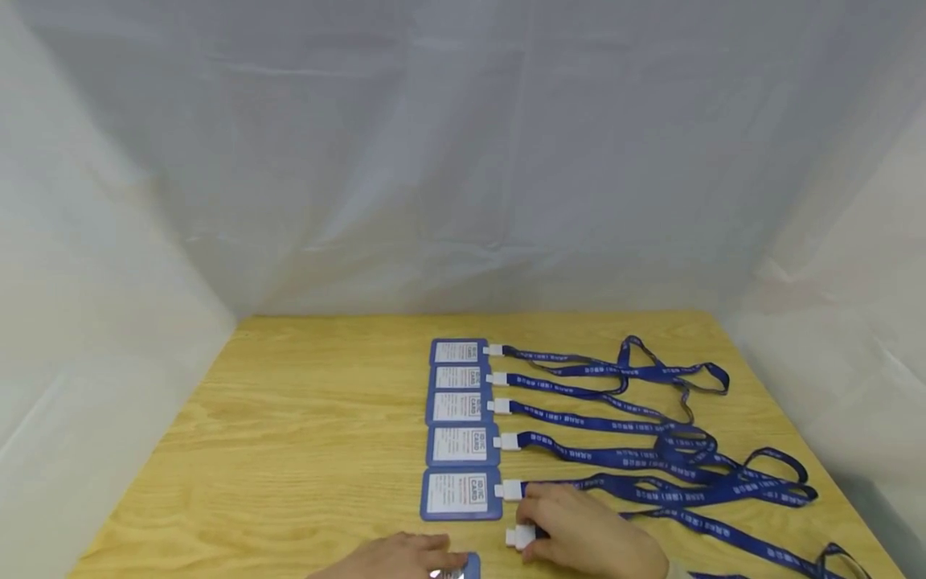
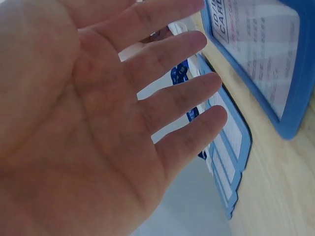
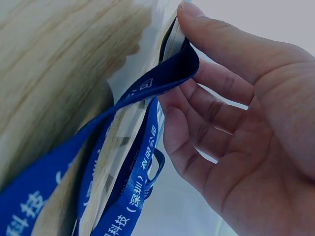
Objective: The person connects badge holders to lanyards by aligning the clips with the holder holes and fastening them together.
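Note:
My right hand pinches a blue lanyard near its white plastic clip at the front of the table. Seen from the right wrist, the thumb and fingers close around the clip end, and the printed strap loops away from them. Fingers straight, my left hand touches a blue-framed ID card holder at the bottom edge of the head view. That same card holder appears large beside the fingertips in the left wrist view; the left thumb is mostly hidden there.
Several blue card holders lie in a column on the wooden table, beyond both hands. Their lanyards stretch to the right, overlapping in places. White sheeting stands behind and at both sides.

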`<action>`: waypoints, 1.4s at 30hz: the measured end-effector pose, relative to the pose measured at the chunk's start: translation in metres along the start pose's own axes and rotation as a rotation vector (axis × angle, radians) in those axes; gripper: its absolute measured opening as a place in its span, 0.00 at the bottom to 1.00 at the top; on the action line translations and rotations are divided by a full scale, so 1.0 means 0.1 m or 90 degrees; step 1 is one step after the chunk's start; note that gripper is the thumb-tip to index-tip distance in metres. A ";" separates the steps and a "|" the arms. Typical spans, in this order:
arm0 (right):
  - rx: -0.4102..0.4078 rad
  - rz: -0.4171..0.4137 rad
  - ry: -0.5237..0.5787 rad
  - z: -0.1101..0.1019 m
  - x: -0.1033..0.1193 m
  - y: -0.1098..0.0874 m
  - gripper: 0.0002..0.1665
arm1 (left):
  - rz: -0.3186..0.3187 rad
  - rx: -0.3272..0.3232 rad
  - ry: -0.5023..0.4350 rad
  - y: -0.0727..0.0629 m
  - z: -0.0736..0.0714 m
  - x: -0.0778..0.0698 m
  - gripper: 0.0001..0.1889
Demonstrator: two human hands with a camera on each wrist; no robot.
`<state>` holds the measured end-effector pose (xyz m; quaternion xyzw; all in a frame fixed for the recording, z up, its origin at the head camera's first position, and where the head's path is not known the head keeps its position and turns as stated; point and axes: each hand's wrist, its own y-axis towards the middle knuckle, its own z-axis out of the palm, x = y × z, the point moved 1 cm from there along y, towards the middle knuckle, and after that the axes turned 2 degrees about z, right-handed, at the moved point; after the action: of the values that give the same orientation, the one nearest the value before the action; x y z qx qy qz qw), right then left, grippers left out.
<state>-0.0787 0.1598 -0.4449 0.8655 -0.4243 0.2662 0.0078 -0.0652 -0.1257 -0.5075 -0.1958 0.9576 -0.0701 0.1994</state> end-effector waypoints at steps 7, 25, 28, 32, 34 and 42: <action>0.013 0.011 0.006 0.02 0.00 -0.01 0.13 | 0.050 -0.003 0.050 0.00 -0.16 -0.16 0.27; 0.048 -0.017 0.021 0.09 0.06 0.02 0.07 | 0.059 -0.004 0.003 0.16 0.03 0.04 0.32; 0.038 -0.039 0.010 0.10 0.06 0.04 0.08 | 0.052 -0.012 0.011 0.15 -0.05 -0.02 0.31; 0.029 -0.055 0.007 0.11 0.05 0.06 0.09 | 0.051 -0.017 0.007 0.15 -0.17 -0.11 0.30; 0.032 -0.054 0.014 0.12 0.05 0.05 0.10 | 0.050 -0.016 -0.004 0.13 -0.26 -0.18 0.30; 0.022 -0.052 0.026 0.15 0.06 0.06 0.09 | 0.032 0.003 -0.010 0.12 -0.50 -0.34 0.30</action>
<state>-0.0734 0.1477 -0.4562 0.8765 -0.3837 0.2905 0.0125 -0.0610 -0.0982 -0.4527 -0.1720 0.9604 -0.0662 0.2090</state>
